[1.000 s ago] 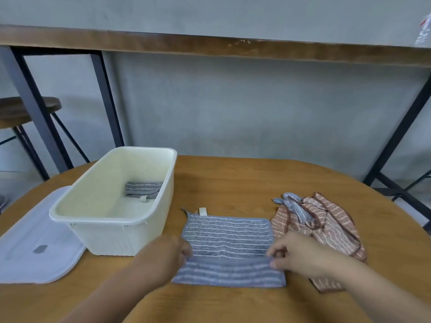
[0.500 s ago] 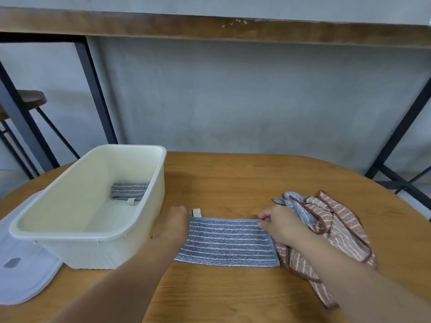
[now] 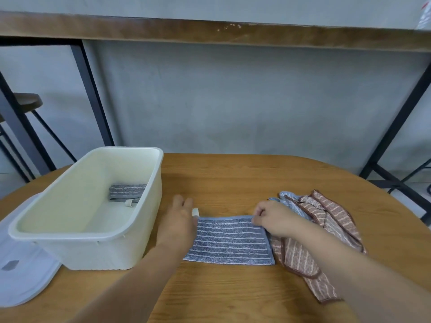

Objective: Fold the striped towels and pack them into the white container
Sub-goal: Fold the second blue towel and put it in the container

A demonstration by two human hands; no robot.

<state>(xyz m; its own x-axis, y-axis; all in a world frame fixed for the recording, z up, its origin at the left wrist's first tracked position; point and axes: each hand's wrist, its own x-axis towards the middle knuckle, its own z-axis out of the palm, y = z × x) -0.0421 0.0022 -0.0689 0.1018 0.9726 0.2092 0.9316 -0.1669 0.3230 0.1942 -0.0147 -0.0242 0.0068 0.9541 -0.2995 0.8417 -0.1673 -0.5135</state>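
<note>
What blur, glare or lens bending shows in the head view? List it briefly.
Head view: wide-angle bending bows the shelf edge and splays the black frame legs outward; light is soft and even, with only faint shadows under the container and no glare on the table; the left hand and right hand look slightly soft, while the blue towel stripes stay readable.

The table [image 3: 233, 183] is warm orange-brown wood with visible grain. On it, the container [image 3: 149, 206] is creamy white, and the folded towel [image 3: 127, 191] inside it is grey-blue with thin white stripes. Right of the container lies a blue towel [image 3: 231, 241] with white stripes and a pale tag. Farther right, a crumpled towel [image 3: 326, 220] is rust-brown with pale stripes and darker brown edging. Left of the container, the lid [image 3: 21, 276] is translucent bluish-white.
</note>
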